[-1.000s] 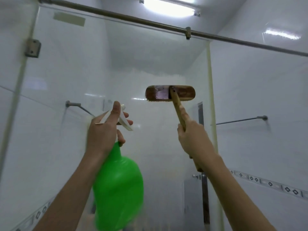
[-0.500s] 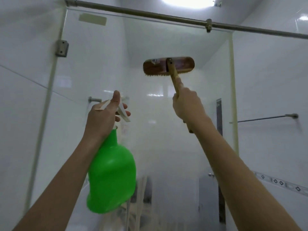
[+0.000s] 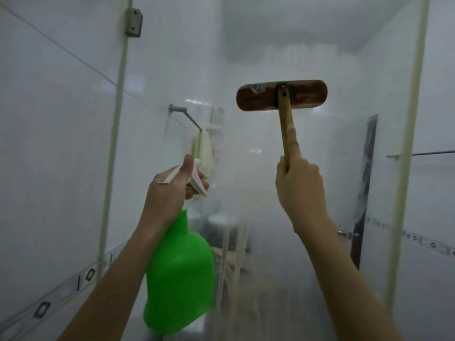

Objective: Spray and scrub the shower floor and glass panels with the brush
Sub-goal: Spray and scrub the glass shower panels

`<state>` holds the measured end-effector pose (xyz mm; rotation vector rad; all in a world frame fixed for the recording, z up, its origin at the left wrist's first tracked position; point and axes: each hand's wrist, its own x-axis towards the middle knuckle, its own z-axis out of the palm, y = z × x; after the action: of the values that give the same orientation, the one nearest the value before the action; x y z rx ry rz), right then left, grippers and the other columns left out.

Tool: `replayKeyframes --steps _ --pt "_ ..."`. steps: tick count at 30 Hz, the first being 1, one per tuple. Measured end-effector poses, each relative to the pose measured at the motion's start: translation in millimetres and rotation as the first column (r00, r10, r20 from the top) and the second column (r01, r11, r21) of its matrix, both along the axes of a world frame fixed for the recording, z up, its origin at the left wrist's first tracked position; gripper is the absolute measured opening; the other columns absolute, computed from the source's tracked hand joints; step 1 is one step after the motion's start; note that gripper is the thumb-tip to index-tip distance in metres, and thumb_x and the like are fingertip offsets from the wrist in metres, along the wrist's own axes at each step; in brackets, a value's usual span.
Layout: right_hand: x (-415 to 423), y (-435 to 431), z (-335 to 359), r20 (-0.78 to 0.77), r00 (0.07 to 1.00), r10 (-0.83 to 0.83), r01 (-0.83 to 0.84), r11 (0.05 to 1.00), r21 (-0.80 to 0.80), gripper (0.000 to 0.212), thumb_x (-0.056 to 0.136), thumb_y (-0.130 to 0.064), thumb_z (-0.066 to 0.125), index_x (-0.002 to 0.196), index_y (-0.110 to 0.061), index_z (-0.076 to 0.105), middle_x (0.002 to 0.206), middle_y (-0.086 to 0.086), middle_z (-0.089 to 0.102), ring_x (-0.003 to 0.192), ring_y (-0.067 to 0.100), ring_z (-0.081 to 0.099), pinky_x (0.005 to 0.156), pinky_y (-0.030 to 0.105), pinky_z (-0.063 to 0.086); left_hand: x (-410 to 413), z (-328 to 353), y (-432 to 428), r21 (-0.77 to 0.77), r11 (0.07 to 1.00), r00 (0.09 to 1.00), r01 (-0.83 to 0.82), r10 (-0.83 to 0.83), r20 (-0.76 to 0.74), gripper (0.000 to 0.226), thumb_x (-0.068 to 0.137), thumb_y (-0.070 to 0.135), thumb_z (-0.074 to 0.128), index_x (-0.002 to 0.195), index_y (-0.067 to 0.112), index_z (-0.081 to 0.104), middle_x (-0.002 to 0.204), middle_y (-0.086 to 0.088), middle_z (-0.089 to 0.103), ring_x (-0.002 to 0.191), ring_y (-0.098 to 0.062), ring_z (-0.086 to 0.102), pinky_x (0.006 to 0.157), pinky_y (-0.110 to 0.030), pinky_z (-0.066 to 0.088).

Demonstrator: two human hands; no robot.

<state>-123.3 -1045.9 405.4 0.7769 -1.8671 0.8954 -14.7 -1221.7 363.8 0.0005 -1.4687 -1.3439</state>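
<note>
I see the right hand (image 3: 299,185) gripping the brush (image 3: 282,98) against the glass panel (image 3: 258,168), the left hand (image 3: 170,190) holding the green spray bottle (image 3: 179,276).

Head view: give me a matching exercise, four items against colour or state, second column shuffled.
1. spray bottle
2. brush
3. left hand
4. right hand

A. brown wood, higher than both hands
B. grips the brush handle
C. green body
D. grips the spray bottle's neck

Pairs: 1-C, 2-A, 3-D, 4-B
</note>
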Motion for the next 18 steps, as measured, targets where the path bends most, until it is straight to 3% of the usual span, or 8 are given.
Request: replayKeyframes --steps 3,5,7,12,15,18 --pt "6 2 -88 0.099 0.995 0.027 -0.033 0.998 0.062 0.071 0.103 -0.028 0.037 0.147 -0.044 -0.017 0.056 0.001 0.050 0.044 0.014 0.051 0.048 0.031 0.053 -5 -35 -4 0.040 0.999 0.997 -0.029 0.027 0.066 0.048 0.096 0.051 0.050 0.083 0.012 0.075 0.075 -0.011 0.077 0.073 -0.024 0.075 0.069 -0.029 0.059" --pt "23 5 -146 0.189 0.982 0.029 -0.053 0.991 0.126 0.073 0.103 -0.032 0.036 0.143 -0.050 -0.022 0.052 -0.005 0.047 0.041 0.008 0.046 0.040 0.017 0.043 -5 -61 -10 0.045 0.998 0.990 -0.045 0.038 0.135 0.057 0.091 0.058 0.050 0.080 0.009 0.075 0.071 -0.013 0.076 0.069 -0.027 0.074 0.073 -0.036 0.059" --pt "32 -1 -168 0.240 0.969 0.052 -0.079 0.991 0.107 0.069 0.103 -0.035 0.034 0.145 -0.047 -0.019 0.052 -0.008 0.045 0.041 0.005 0.043 0.039 0.016 0.040 -3 -83 -13 0.046 0.997 0.977 -0.067 0.056 0.206 0.062 0.086 0.065 0.049 0.073 0.009 0.072 0.063 -0.011 0.072 0.061 -0.025 0.071 0.075 -0.039 0.056" --pt "35 -17 -162 0.218 0.965 0.148 -0.147 0.989 -0.022 0.060 0.103 -0.037 0.032 0.144 -0.049 -0.011 0.056 -0.006 0.044 0.046 0.013 0.049 0.050 0.032 0.052 2 -118 -5 0.029 0.990 0.962 -0.137 0.127 0.242 0.060 0.093 0.059 0.048 0.064 0.011 0.068 0.057 -0.008 0.069 0.056 -0.019 0.068 0.068 -0.033 0.052" --pt "41 -15 -192 0.222 0.965 0.140 -0.138 0.990 -0.027 0.057 0.102 -0.038 0.035 0.146 -0.047 0.000 0.051 -0.010 0.040 0.038 0.007 0.041 0.039 0.018 0.042 4 -135 -4 0.053 0.995 0.970 -0.089 0.074 0.232 0.058 0.088 0.059 0.048 0.067 0.009 0.070 0.062 -0.008 0.072 0.062 -0.021 0.071 0.070 -0.033 0.058" --pt "47 -18 -214 0.237 0.956 0.171 -0.173 0.985 -0.012 0.057 0.102 -0.034 0.039 0.148 -0.042 0.007 0.047 -0.010 0.038 0.035 0.005 0.036 0.036 0.017 0.035 6 -155 -6 0.076 0.987 0.957 -0.139 0.114 0.268 0.059 0.094 0.053 0.051 0.065 0.004 0.065 0.055 -0.011 0.063 0.051 -0.017 0.062 0.056 -0.022 0.052"
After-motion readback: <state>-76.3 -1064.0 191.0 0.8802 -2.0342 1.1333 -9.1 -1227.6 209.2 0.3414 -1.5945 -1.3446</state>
